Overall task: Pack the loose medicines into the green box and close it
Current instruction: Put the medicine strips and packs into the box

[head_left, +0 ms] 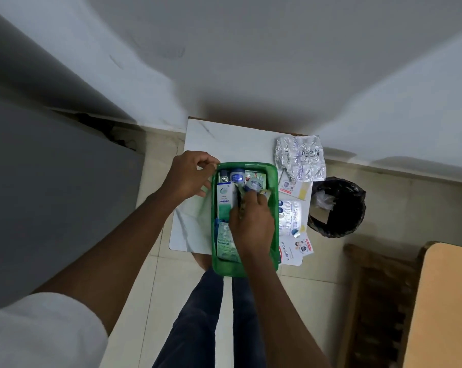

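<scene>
Step in hand: packing, midway. The green box [273, 181] sits open on the white worktop [224, 136], its near end overhanging the worktop's near edge. Its long axis runs away from the person, toward the wall.

Right hand [251, 221] is inside the box, right of the white carton [225, 197]; its fingers are closed on a thin dark strip, pressing it down among the contents. The strip is too hidden to identify. Left hand [187, 176] is at the box's far-left corner, fingers pinched narrow on the rim, apparently steadying it.

The carton lies lengthwise along the box, with jars [237, 175] at the box's far end and a blister strip [225, 245] at its near end.

Still loose, right of the box: foil strips [300, 158], sachets [290, 216], plaster packs [296, 249].

Next move, by my judgement: release the strip, reach right for the foil strips, and lay them flat so the lid can shut. No lid is identifiable in view.
</scene>
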